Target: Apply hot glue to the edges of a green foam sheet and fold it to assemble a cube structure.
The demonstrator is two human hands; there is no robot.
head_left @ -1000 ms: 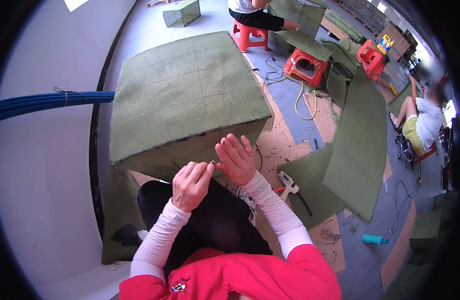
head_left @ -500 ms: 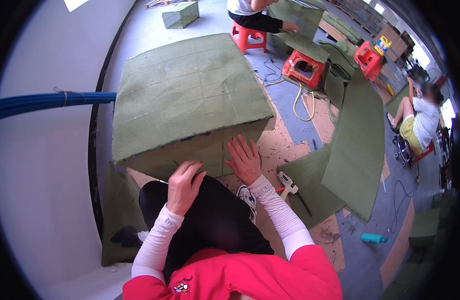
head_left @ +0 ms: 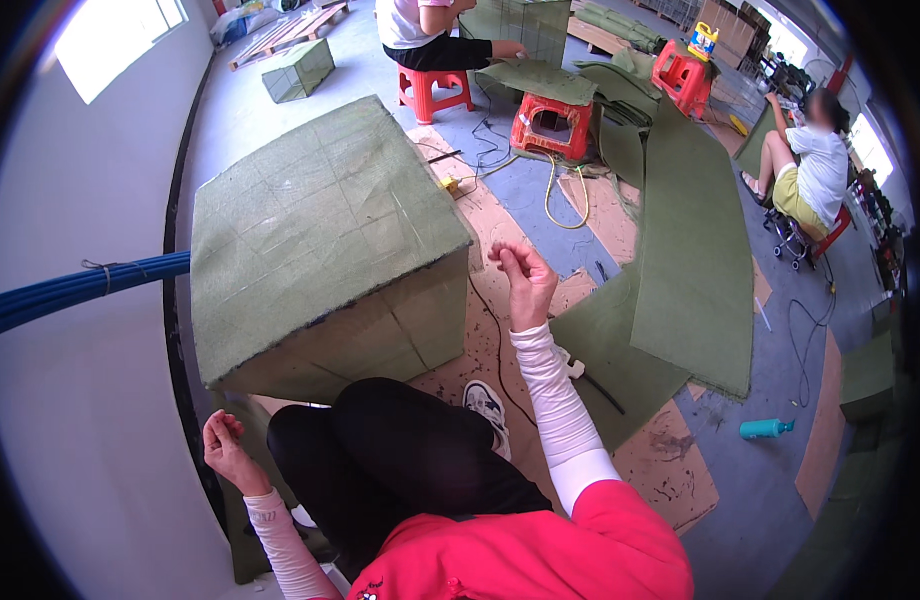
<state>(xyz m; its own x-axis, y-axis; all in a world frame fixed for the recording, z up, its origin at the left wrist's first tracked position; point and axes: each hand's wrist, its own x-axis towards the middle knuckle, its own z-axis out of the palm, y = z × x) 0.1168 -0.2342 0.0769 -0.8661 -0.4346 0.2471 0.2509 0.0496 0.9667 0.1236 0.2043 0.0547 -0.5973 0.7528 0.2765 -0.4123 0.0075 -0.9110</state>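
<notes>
In front of my knees stands a large box-shaped block [head_left: 320,220] covered in green felt-like sheet, with grid lines showing through its top and front. My left hand [head_left: 232,452] is closed with curled fingers, in the air beside the block's near left corner. Off the block's right side, my right hand [head_left: 527,288] is raised with thumb and fingers drawn together. Whether either hand pinches something small cannot be made out. Partly behind my right forearm lies a white tool [head_left: 577,369], its kind unclear, on a green sheet [head_left: 620,385].
Blue rods [head_left: 130,272] reach the block from the left, by the white wall [head_left: 90,400]. A long green sheet [head_left: 692,250], a red stool [head_left: 550,125] and a teal bottle [head_left: 766,429] are to the right. One person [head_left: 820,165] sits far right, another [head_left: 420,35] behind the block.
Both hands have left the block's front and moved apart, the left one down and leftward, the right one up and rightward. Their fingers have curled in. The view has shifted.
</notes>
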